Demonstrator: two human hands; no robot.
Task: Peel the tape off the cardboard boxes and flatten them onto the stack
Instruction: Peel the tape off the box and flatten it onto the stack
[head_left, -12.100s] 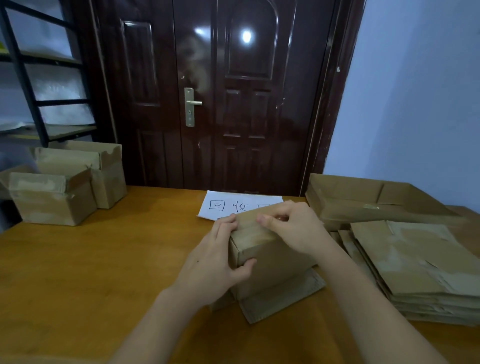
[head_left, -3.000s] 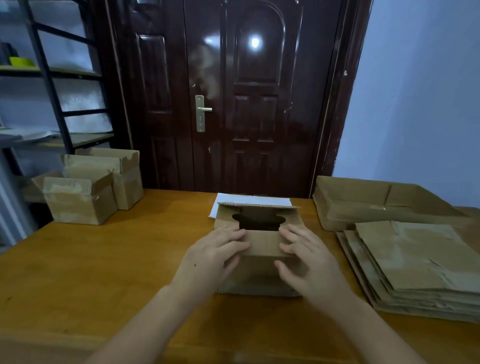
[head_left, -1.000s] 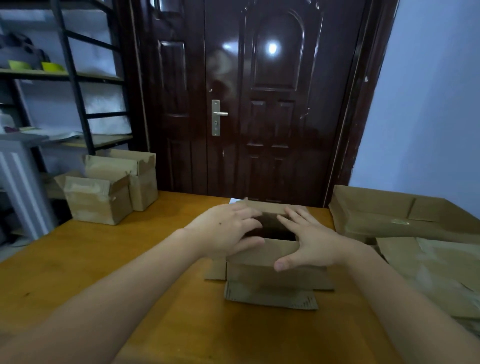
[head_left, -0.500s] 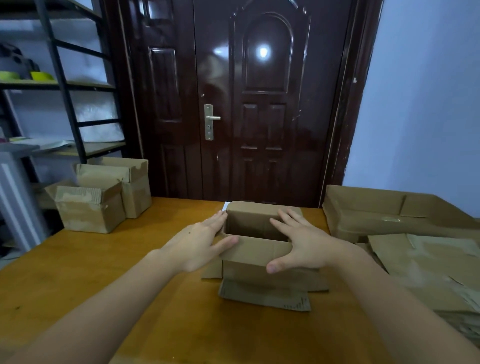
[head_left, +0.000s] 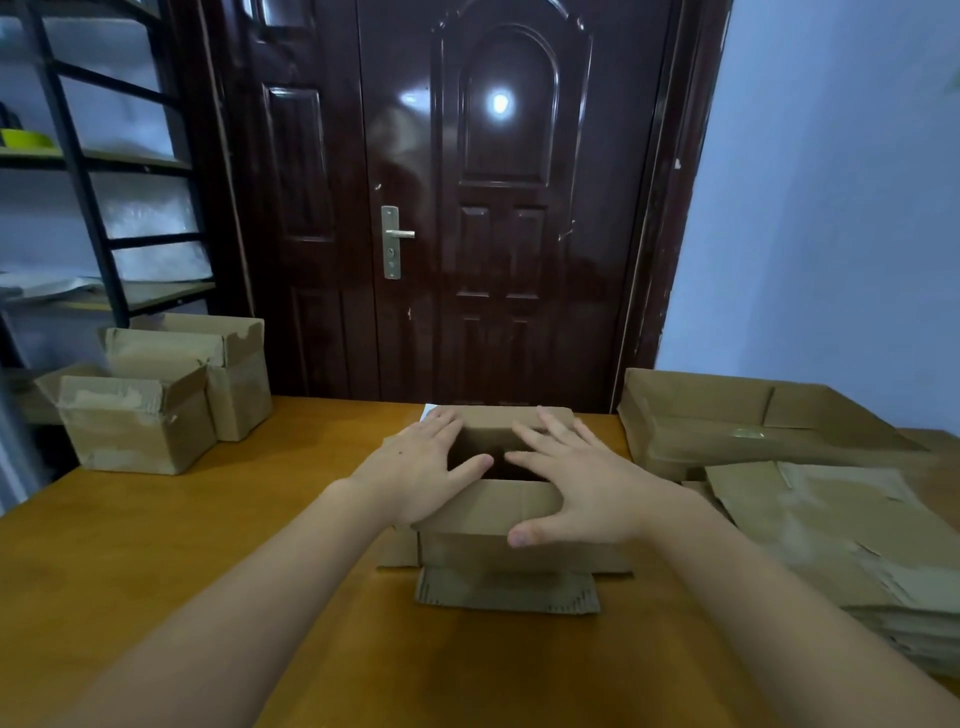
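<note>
Both hands now lie flat on the open box (head_left: 498, 512) mid-desk: left hand (head_left: 415, 475) and right hand (head_left: 587, 488) spread over its top rim, fingers straight, grip open, nothing pinched. Half a second ago they sat at the box's sides; they've moved onto the top, so I'd judge the press-down to flatten is starting. Bottom flaps (head_left: 506, 592) splay out on the desk (head_left: 156, 545). Flat stack (head_left: 841, 540) waits right, two more boxes (head_left: 156, 395) left. Hidden: box interior is dark, any leftover tape unreadable; stack runs off frame.
</note>
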